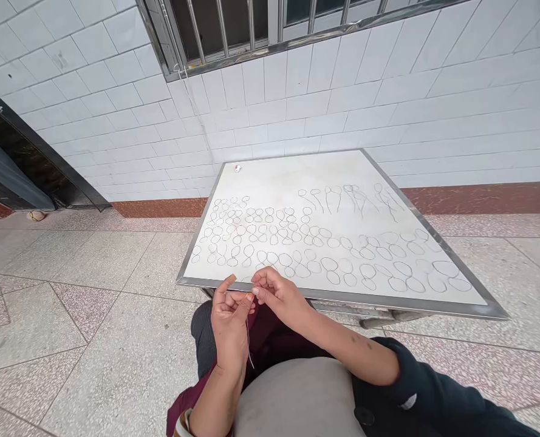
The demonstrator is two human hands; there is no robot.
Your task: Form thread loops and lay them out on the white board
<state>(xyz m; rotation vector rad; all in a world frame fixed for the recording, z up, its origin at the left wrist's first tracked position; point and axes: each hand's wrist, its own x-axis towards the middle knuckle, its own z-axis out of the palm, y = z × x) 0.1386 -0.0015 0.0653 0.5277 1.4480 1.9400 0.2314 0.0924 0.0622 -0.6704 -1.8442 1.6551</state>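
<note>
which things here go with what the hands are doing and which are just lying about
Likely in use:
- thin pale strand hanging from the left hand, right hand beside it
- thin figure-eight loops
- metal-edged white table

Lying about:
- small red-and-white item
- roundish item on the floor

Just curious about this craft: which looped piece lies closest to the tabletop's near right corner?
The double-looped piece ending the nearest row on the right; no other lies between it and that corner of the tabletop.
</note>
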